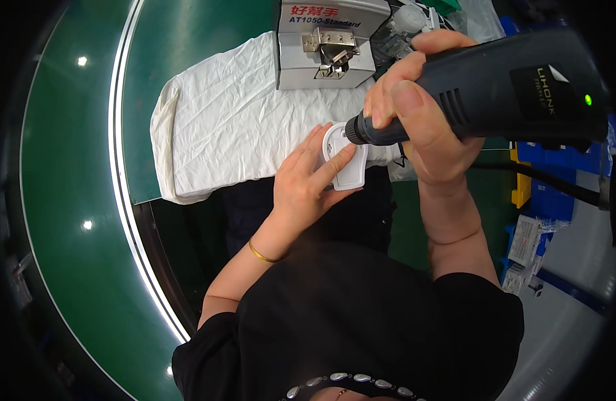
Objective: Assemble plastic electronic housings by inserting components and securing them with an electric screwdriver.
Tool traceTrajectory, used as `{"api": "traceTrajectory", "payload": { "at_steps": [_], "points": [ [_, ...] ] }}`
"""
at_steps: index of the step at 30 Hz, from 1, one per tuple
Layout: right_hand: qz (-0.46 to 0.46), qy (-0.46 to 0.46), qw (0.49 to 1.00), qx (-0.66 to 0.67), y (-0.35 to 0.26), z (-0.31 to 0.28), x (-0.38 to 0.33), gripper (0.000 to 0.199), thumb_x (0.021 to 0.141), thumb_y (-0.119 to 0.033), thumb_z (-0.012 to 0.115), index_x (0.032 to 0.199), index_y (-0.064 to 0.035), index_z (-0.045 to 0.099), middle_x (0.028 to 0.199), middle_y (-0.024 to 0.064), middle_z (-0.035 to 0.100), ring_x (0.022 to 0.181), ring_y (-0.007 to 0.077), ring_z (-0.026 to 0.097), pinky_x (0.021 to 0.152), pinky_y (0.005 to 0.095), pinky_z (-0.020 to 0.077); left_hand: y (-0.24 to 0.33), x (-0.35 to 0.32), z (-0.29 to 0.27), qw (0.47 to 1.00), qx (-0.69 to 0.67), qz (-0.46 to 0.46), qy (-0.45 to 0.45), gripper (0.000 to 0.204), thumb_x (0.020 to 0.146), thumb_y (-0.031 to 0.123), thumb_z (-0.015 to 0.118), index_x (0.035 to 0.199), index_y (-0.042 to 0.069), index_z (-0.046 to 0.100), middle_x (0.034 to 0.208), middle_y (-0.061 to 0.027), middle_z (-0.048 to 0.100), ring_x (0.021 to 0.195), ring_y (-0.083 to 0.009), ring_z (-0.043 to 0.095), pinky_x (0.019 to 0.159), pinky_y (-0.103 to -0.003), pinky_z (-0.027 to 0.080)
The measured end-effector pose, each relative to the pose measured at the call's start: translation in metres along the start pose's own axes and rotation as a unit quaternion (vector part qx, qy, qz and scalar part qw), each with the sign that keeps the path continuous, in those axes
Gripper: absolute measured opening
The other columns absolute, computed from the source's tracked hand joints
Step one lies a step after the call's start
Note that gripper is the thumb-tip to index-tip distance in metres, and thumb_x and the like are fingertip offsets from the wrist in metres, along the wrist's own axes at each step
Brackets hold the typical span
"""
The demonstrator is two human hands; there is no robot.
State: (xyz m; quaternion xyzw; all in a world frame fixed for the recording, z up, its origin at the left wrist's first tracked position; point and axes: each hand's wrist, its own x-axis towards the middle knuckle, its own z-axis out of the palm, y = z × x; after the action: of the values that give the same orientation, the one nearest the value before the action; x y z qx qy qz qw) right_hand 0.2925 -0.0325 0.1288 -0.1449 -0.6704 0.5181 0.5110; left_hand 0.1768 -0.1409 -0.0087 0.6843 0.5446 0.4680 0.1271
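Note:
My right hand is wrapped round a black electric screwdriver with a green light lit near its back end. Its nose points left and meets the upper part of a small white plastic housing. That housing, rounded at the top and squared at the bottom, is gripped between the thumb and fingers of my left hand. The screwdriver's tip and any screw under it are hidden. Both hands are over the near edge of a white cloth-covered pad.
A grey screw feeder machine stands at the pad's far side. Clear plastic parts lie beside it. On the right are blue bins, a yellow bin edge and a black cable. A bright light strip curves along the left.

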Motion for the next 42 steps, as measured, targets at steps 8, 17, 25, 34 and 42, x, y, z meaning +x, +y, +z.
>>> {"api": "traceTrajectory", "payload": {
  "at_steps": [8,17,25,34,42],
  "points": [
    [-0.037,-0.052,0.989,-0.134,0.003,-0.022,0.003,0.043,0.088,0.004,0.059,0.127,0.0058,0.042,0.076,0.0096,0.062,0.064,0.0170,0.060,0.066,0.0354,0.0542,0.003,-0.001,0.001,0.999,0.029,0.019,-0.007,0.072,0.057,0.022,0.089,0.126,0.017,0.067,0.141,-0.0215,0.051,0.128,-0.0401,0.051,0.101,-0.045,0.048],
    [0.235,0.337,0.911,-0.023,0.029,-0.210,0.010,0.024,0.084,-0.016,0.079,0.094,-0.0029,0.061,0.078,0.0085,0.064,0.062,0.0179,0.062,0.055,0.0328,0.0527,0.034,0.017,-0.036,0.952,0.200,0.155,-0.171,0.049,0.083,0.012,0.055,0.130,0.024,0.062,0.149,-0.0135,0.045,0.137,-0.0384,0.042,0.114,-0.048,0.035],
    [0.331,0.370,0.863,-0.095,0.111,-0.295,-0.034,0.019,0.076,-0.005,0.074,0.090,0.0007,0.062,0.075,0.0082,0.063,0.064,0.0194,0.062,0.059,0.0321,0.0504,0.003,0.030,-0.080,0.959,0.203,0.107,-0.167,0.034,0.077,0.008,0.064,0.111,0.013,0.060,0.139,-0.0145,0.053,0.112,-0.0322,0.062,0.091,-0.040,0.054],
    [0.283,0.365,0.846,-0.266,0.123,-0.293,-0.040,0.029,0.071,-0.014,0.073,0.093,0.0013,0.065,0.083,0.0071,0.064,0.072,0.0191,0.059,0.067,0.0334,0.0464,-0.116,0.013,-0.185,0.946,0.038,-0.148,0.286,0.044,0.077,-0.006,0.074,0.114,0.002,0.052,0.119,-0.0100,0.062,0.079,-0.0090,0.057,0.071,-0.025,0.051],
    [0.273,0.375,0.835,-0.295,0.130,-0.278,-0.038,0.040,0.071,-0.018,0.074,0.104,0.0027,0.065,0.091,0.0098,0.066,0.078,0.0207,0.061,0.071,0.0336,0.0482,-0.256,-0.027,-0.304,0.833,0.295,-0.288,0.369,0.046,0.079,0.033,0.083,0.104,0.000,0.062,0.100,-0.0117,0.068,0.090,-0.0203,0.063,0.083,-0.033,0.049]
  ]
}}
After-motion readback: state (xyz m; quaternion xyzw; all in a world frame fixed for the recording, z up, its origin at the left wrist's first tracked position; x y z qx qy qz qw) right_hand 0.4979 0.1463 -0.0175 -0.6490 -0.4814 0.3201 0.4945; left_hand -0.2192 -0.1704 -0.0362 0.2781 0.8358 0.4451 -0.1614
